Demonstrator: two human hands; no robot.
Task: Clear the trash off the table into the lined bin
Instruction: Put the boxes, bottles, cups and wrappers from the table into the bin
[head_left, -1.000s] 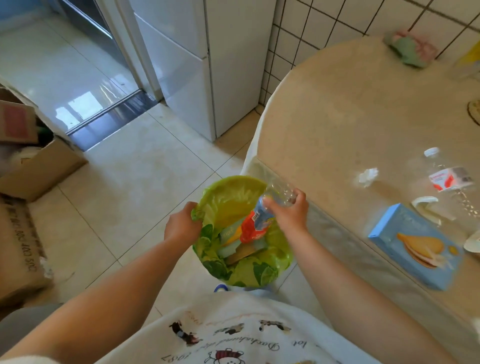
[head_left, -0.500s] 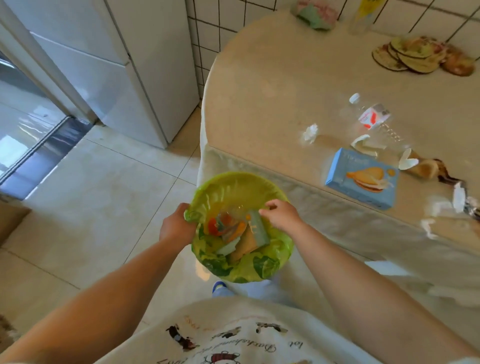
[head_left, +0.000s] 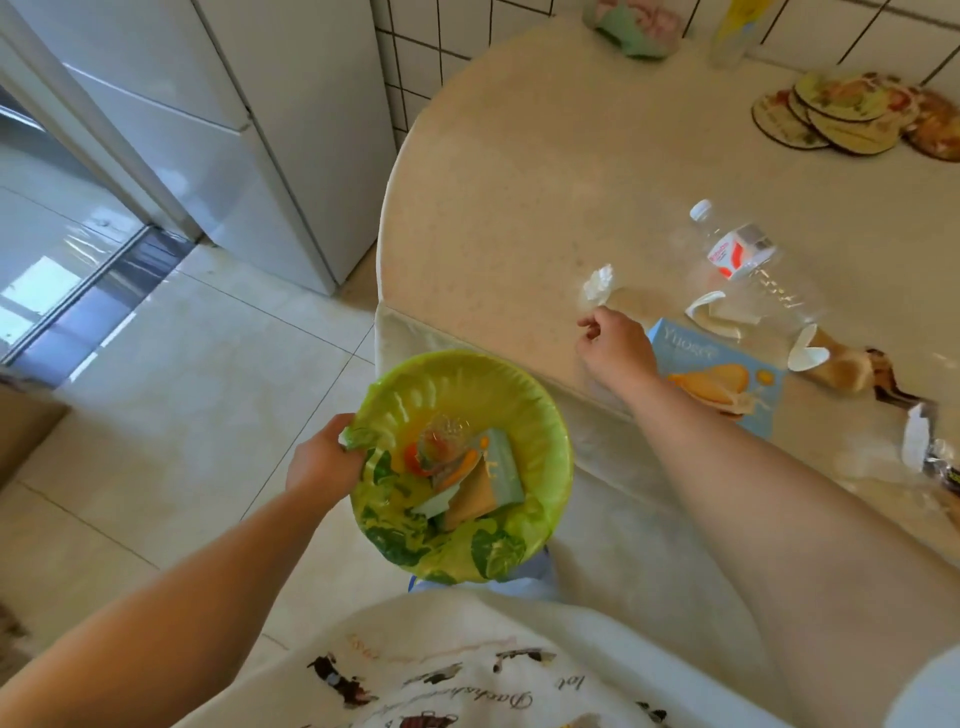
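My left hand (head_left: 324, 462) grips the rim of the green-lined bin (head_left: 540, 415), held beside the table's edge. A clear bottle (head_left: 441, 441) and some cartons lie inside the bin. Over the beige table (head_left: 498, 208), my right hand (head_left: 615, 348) is empty, fingers loosely curled, just below a crumpled white tissue (head_left: 598, 283) without touching it. On the table also lie a clear plastic bottle (head_left: 743, 254), a blue snack box (head_left: 722, 379), white peel-like scraps (head_left: 717, 314) and brown wrappers (head_left: 852, 371).
A white fridge (head_left: 234, 130) stands left of the table on the tiled floor. Round coasters (head_left: 852, 114), a folded cloth (head_left: 634, 23) and a yellow bottle (head_left: 735, 28) sit at the back by the tiled wall. More wrappers (head_left: 930, 452) lie at the right edge.
My right hand let the bottle drop into the bin, then moved up and right over the table toward the tissue. The view swung right onto the table.
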